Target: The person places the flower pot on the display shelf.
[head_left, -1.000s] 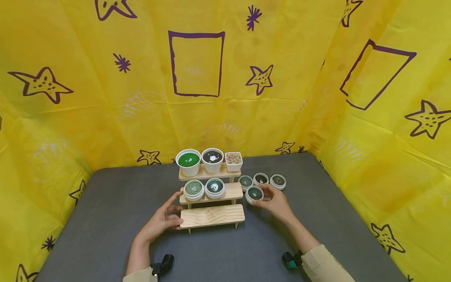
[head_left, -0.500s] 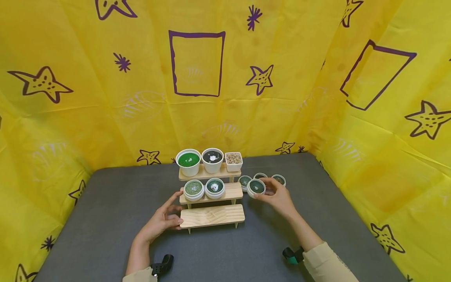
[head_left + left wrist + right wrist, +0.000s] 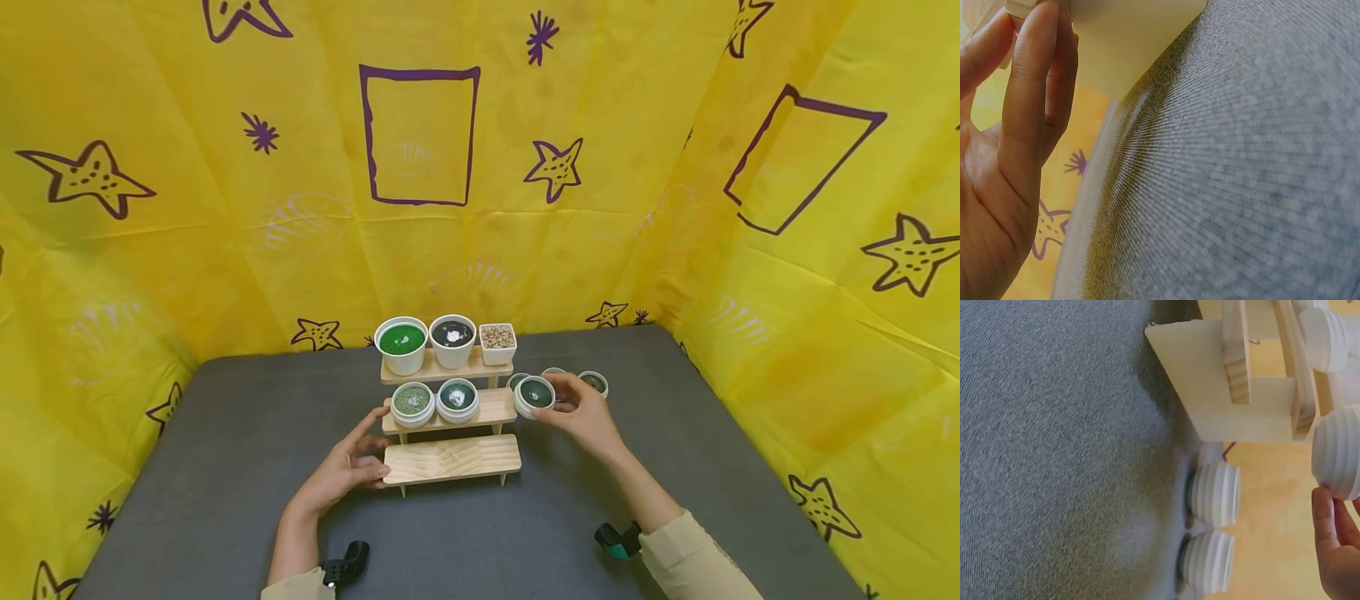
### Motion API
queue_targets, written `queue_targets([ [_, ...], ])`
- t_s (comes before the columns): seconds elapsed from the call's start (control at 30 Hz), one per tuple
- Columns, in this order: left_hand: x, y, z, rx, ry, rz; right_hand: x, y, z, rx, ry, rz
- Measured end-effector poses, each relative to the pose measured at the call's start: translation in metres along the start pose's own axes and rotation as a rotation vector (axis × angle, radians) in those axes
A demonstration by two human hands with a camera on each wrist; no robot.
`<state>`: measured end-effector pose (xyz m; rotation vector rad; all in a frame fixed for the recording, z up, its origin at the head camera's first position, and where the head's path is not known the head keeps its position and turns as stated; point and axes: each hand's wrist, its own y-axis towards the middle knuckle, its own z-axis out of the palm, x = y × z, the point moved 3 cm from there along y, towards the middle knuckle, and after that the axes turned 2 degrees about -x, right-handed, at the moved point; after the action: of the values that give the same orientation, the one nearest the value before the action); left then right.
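Observation:
A three-tier wooden stand (image 3: 453, 459) stands on the dark grey table. My left hand (image 3: 347, 465) holds its left end, the thumb at the bottom shelf and a finger up by the middle one; in the left wrist view its fingertips pinch the stand's edge. Between the fingers and thumb of my right hand (image 3: 589, 422) is a small white ribbed cup (image 3: 536, 393) with a dark green filling. That cup is raised off the table, close to the middle shelf's right end. On the middle shelf sit a speckled green cup (image 3: 412, 402) and a dark teal cup (image 3: 457, 398).
The top shelf bears a bright green tub (image 3: 402, 343), a dark tub (image 3: 453, 340) and a square bowl of brown bits (image 3: 498, 343). Behind my right hand stand more small ribbed cups (image 3: 1215, 494), partly hidden in the head view. Yellow patterned cloth (image 3: 315, 167) surrounds the table.
My right hand has lifted the dark green cup off the table and carried it slightly left toward the middle shelf. The left hand and the stand have stayed in place.

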<state>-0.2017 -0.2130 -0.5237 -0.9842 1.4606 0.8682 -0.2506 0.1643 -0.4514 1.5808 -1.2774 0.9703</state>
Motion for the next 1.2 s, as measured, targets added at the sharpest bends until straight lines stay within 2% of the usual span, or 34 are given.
queue_targets([
  [0.23, 0.001, 0.002, 0.000, -0.013, -0.002, -0.029, 0.002, 0.002, 0.007, 0.033, 0.023, -0.010],
  [0.57, 0.001, 0.001, 0.000, 0.001, -0.004, -0.014, 0.007, 0.001, 0.018, 0.064, 0.007, -0.018],
  [1.2, 0.001, 0.002, 0.000, -0.008, 0.000, -0.031, 0.009, 0.004, 0.033, 0.081, 0.062, -0.043],
])
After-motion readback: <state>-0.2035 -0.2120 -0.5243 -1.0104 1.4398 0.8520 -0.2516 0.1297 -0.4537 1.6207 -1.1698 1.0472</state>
